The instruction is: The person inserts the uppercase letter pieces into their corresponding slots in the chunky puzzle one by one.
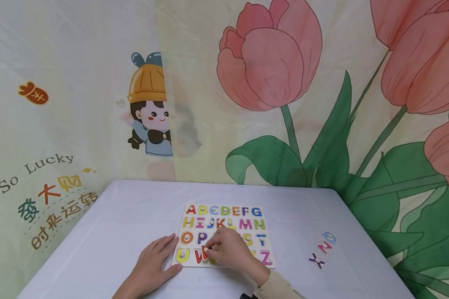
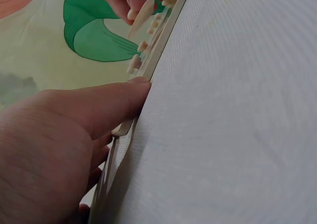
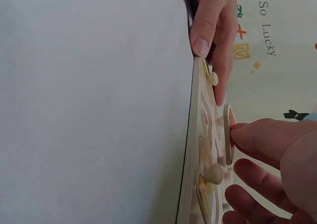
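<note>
Your right hand (image 1: 228, 251) pinches the red letter piece (image 3: 229, 134) between thumb and fingertips, the piece lifted on edge just above the bottom row of the alphabet puzzle board (image 1: 224, 216), right beside the yellow U (image 1: 182, 255). In the right wrist view the piece stands clear of the board, its flat face turned sideways, so its slot lies directly beneath your grip; it looks like a W, though your fingers hide part of it.

Your left hand (image 1: 153, 265) lies with straight fingers at the board's near left corner, thumb against its edge, holding nothing. The board sits flat on the white tabletop (image 1: 97, 241), its long rows running left to right.

The rows read A to G, then H to N, then O and P before your hand covers the rest; Z (image 1: 266, 257) shows at the far end. Loose letters X, N and O (image 1: 323, 248) lie well apart on your right. The backdrop (image 1: 37, 166) reads "So Lucky" above Chinese characters.
</note>
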Available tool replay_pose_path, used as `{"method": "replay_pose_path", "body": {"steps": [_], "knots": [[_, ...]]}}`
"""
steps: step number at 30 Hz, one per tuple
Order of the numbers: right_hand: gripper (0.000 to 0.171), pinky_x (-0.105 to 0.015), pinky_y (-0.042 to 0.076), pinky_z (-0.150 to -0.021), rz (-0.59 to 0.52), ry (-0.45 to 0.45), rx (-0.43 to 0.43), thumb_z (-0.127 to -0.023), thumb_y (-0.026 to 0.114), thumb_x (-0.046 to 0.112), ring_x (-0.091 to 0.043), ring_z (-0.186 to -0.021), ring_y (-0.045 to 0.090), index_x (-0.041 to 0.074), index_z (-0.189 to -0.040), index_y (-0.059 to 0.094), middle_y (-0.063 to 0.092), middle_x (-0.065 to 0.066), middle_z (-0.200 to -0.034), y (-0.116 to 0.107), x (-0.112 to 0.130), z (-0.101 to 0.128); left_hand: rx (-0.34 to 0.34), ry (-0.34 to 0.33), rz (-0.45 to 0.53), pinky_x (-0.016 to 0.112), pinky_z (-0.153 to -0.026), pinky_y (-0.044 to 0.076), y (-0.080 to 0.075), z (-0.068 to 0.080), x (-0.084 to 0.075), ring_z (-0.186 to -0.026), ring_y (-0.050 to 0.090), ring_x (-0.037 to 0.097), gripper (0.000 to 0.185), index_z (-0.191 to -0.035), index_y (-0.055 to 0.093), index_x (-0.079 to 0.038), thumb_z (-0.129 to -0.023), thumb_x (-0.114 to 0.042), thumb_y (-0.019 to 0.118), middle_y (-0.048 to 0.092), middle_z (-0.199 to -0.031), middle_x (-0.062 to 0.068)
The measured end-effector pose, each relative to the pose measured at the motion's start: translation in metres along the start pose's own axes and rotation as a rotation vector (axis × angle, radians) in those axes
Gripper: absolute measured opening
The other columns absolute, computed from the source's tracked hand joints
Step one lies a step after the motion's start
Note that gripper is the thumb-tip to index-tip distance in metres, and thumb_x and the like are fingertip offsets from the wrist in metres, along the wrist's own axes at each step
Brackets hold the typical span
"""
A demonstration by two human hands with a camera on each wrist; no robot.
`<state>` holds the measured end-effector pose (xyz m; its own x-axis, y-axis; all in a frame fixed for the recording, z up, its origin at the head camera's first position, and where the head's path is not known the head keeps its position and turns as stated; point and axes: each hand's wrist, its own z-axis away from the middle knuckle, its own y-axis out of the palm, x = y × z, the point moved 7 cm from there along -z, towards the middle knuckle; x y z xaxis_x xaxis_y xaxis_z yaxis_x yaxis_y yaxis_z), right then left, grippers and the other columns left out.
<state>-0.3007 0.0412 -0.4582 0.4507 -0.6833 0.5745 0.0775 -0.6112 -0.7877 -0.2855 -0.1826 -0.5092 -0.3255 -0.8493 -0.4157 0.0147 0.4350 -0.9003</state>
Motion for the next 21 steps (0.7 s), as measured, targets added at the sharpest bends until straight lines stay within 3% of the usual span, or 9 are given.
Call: {"method": "replay_pose_path", "body": {"steps": [7,21], "knots": [[0.005,-0.019,0.043,-0.069,0.052,-0.015,0.037,-0.09,0.087,0.023,0.0,-0.076,0.048,0.02,-0.094,0.088,0.062,0.014,-0.083,0.02,0.007,-0.01,0.003,0.005,-0.002,0.066,-0.122,0.031,0.0,0.0,0.001,-0.152,0.039,0.035,0.086,-0.159,0.052,-0.015,-0.091,-0.064,0.073,0.045,-0.166,0.005],[0.006,-0.02,0.042,-0.069,0.125,-0.008,0.045,-0.088,0.089,0.026,0.0,-0.078,0.048,0.026,-0.093,0.088,0.06,0.017,-0.083,0.022,0.012,-0.013,0.004,0.003,-0.005,0.066,-0.121,0.032,0.0,-0.001,0.001,-0.151,0.039,0.035,0.086,-0.158,0.053,-0.015,-0.09,-0.063,0.074,0.046,-0.165,0.005]]}}
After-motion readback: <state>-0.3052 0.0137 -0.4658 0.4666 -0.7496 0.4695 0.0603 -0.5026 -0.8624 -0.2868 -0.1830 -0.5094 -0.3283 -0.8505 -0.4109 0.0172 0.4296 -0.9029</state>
